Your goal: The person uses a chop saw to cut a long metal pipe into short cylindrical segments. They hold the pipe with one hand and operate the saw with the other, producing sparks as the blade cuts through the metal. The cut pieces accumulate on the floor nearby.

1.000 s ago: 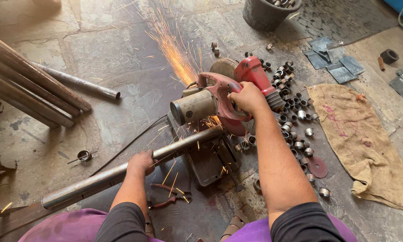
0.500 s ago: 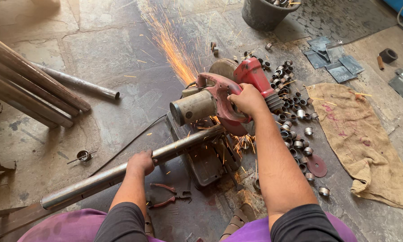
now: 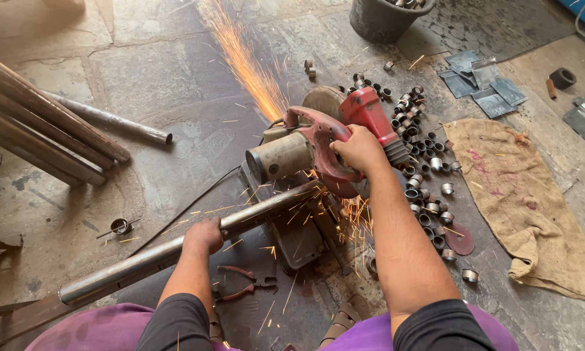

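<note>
Soft even daylight, no hard shadows, floor [image 3: 162, 78] evenly lit, bright orange sparks [image 3: 247, 65] streaked by motion, sharp focus in the middle, slight wide-angle bending at the edges

I count 1 saw [image 3: 318, 153] throwing sparks, 1 pipe [image 3: 175, 250] under my 2 hands, left [image 3: 203, 235] and right [image 3: 358, 151], and 1 pair of pliers [image 3: 247, 285] below it. To my left lie 4 more pipes [image 3: 45, 133], 1 of them set apart, and by my right arm dozens of cut rings [image 3: 425, 175], too many to count exactly. Farther out I see 1 bucket [image 3: 386, 19], 1 sack [image 3: 520, 201], 1 worn disc [image 3: 459, 239] and about 5 metal plates [image 3: 484, 81].
</note>
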